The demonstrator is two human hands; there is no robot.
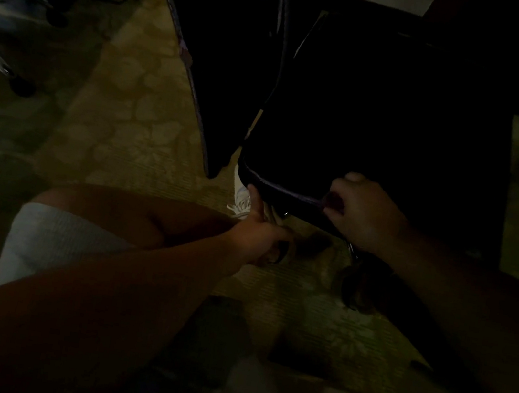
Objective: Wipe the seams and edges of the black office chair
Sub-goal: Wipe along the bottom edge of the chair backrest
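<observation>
The black padded office chair seat [382,120] fills the upper right of a very dim view, its near rounded edge marked by a paler piped seam [282,191] that runs from the seat's near-left corner toward the right. The right hand [364,213] sits on that near edge, fingers curled over the seam and thumb up on the seat's top; its grip is closed on the edge, and whether a cloth lies under the fingers cannot be told in this light. The left hand [265,234] is just below the seat's near-left corner, one straight finger [255,201] raised to touch the seam there, while the other fingers are curled low around something small and dark that cannot be made out. Under the seat's corner shows a white laced shoe [240,198]. Left of the seat stands a dark upright panel [211,63] with a pale edge. A patterned yellow-green carpet [135,115] lies beneath, and farther left are the chromed legs and black castors of another chair [12,31].
</observation>
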